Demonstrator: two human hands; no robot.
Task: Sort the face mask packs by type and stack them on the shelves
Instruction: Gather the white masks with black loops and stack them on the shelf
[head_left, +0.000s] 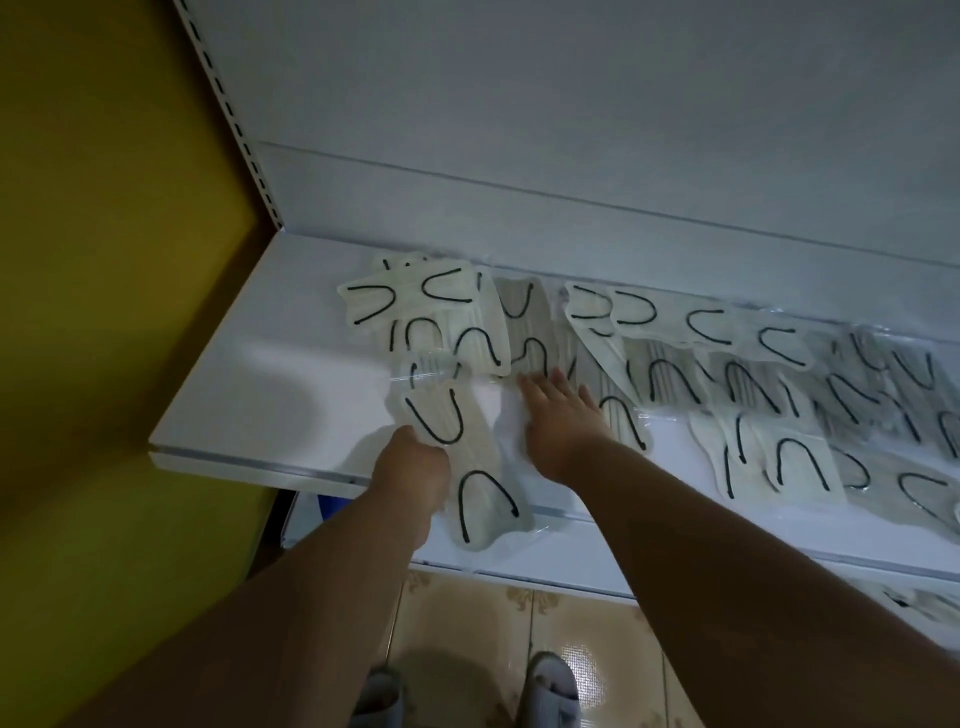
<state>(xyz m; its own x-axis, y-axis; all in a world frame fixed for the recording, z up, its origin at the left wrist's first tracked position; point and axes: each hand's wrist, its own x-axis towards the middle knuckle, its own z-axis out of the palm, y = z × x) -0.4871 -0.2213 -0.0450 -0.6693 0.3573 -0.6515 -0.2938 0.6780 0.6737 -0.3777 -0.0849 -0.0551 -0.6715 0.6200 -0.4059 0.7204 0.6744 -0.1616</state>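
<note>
Sorting looked barely half done: left hand (413, 467) gripped a cream mask pack (460, 457) at the shelf (249, 395) front edge, right hand (558, 410) lay flat-fingered on grey packs (524, 322), mixed packs (779, 395) sprawled unstacked rightward.

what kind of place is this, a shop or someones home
Probably a shop or stockroom. The white metal shelf hangs from a slotted upright like retail racking, and many sealed face mask packs lie spread along it above a tiled floor.
</note>
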